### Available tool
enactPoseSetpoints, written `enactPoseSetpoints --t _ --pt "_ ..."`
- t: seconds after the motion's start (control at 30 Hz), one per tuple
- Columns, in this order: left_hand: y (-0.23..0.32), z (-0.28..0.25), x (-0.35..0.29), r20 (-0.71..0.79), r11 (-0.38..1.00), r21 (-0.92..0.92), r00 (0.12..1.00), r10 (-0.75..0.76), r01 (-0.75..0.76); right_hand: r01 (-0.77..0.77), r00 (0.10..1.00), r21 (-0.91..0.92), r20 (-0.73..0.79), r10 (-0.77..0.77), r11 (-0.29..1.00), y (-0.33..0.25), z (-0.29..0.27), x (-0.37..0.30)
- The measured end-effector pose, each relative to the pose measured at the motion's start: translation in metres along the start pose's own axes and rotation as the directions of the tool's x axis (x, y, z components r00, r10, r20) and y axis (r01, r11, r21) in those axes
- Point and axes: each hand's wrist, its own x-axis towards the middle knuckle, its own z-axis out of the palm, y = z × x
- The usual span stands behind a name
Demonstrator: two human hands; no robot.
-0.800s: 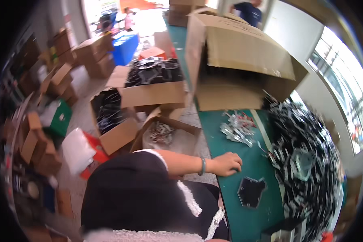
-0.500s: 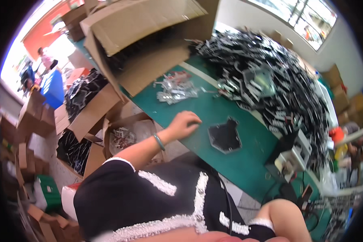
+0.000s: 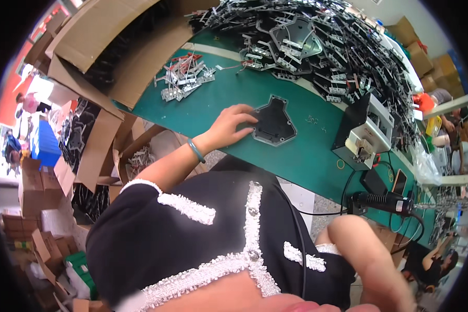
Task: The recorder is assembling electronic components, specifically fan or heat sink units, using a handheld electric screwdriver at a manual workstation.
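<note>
Head view: nearest me, the right arm (image 3: 372, 255) bends out of the picture, so I cannot tell what its hand does. My left hand (image 3: 231, 125) reaches over the near edge of the green tabletop (image 3: 309, 164), fingers parted and unclenched, fingertips at the side of a black plate (image 3: 274, 122). I see the plate lying flat, in from the middle of that near edge: dark, many-sided, narrowing to a short neck toward the far edge, with a translucent grey rim and small round spots around it. Toward the right end stands a black-and-silver device (image 3: 363, 136); toward the left end, loose silver strips (image 3: 184, 78). Along the far edge I have a heap of black parts (image 3: 343, 52).
</note>
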Motion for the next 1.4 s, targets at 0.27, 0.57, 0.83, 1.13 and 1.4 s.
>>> enactPoseSetpoints --t 0.27,0.57,0.83,1.13,1.4 --pt "0.007 -0.026 0.019 -0.050 0.980 0.146 0.988 0.146 -0.137 -0.578 0.810 0.643 0.528 0.256 0.502 0.043 -0.021 -0.077" --pt "-0.118 -0.088 0.012 -0.252 0.510 0.802 0.950 -0.184 0.312 -0.799 0.585 0.298 0.586 0.561 0.523 0.058 0.000 -0.120" --pt "-0.106 -0.134 0.032 -0.360 0.804 0.486 0.917 -0.174 0.343 -0.938 0.179 -0.215 0.365 0.913 0.270 0.047 -0.009 -0.177" --pt "-0.141 -0.186 0.041 -0.536 0.666 -0.746 0.585 -0.609 0.009 -0.956 0.111 -0.254 0.151 0.982 0.148 0.026 -0.016 -0.213" --pt "-0.072 -0.196 0.040 -0.598 0.905 0.256 0.791 -0.129 0.341 -0.958 0.066 -0.266 0.153 0.986 0.106 0.035 -0.004 -0.230"
